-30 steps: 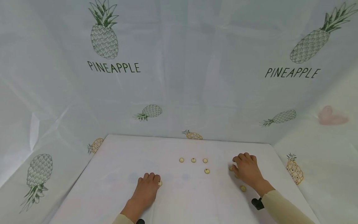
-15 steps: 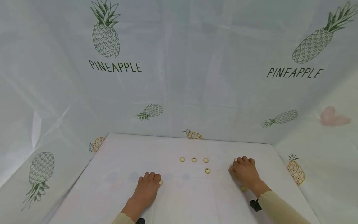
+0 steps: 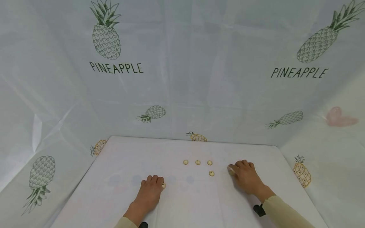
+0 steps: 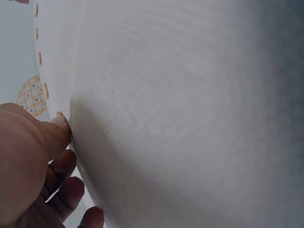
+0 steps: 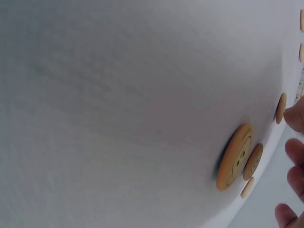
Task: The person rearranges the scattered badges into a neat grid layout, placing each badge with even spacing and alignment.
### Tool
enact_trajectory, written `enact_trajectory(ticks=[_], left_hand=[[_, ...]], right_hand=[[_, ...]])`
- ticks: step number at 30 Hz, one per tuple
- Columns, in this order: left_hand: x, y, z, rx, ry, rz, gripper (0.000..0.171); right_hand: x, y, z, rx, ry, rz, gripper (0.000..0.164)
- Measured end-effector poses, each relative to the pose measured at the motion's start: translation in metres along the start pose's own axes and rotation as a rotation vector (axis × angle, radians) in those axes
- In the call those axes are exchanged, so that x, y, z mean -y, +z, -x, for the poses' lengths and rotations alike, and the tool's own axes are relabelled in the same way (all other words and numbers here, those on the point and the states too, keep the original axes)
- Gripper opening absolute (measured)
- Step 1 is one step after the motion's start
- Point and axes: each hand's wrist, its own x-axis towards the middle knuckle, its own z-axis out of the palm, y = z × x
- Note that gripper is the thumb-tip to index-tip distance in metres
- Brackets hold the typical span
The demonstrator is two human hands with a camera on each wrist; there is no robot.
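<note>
In the head view, my left hand (image 3: 149, 191) rests low on the white tabletop, fingers curled, pinching a round wooden button (image 3: 163, 185) at its fingertips. The left wrist view shows the thumb (image 4: 58, 133) against that button (image 4: 59, 114); the index finger is hidden. On the right, my right hand (image 3: 247, 176) holds a button (image 3: 232, 171) between thumb and index finger, close to the table. In the right wrist view the thumb (image 5: 295, 116) meets the rim of this button (image 5: 281, 109). Other buttons, including a large-looking one (image 5: 235, 157), lie by the hand, hidden from the head view.
Three buttons form a row toward the back, one of them the middle button (image 3: 198, 162). Another button (image 3: 211, 173) lies in front of the row's right end. The white table (image 3: 128, 152) backs onto a pineapple-print curtain (image 3: 194, 79), which also hangs on both sides.
My right hand has come down and shifted left, its index finger reaching out over a button. It now covers the buttons that showed around it. The left hand stays put.
</note>
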Motion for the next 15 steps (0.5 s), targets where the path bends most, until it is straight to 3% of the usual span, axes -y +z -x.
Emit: enact_trajectory(ticks=[7, 15], left_hand=[[-0.0001, 0.0002, 0.0002, -0.005, -0.004, 0.002, 0.026], [0.0002, 0.0011, 0.0007, -0.010, -0.008, 0.013, 0.022]], right_hand=[[-0.0013, 0.0030, 0.0003, -0.038, 0.064, 0.018, 0.025], [-0.0006, 0.0082, -0.0025, -0.046, 0.008, 0.051, 0.014]])
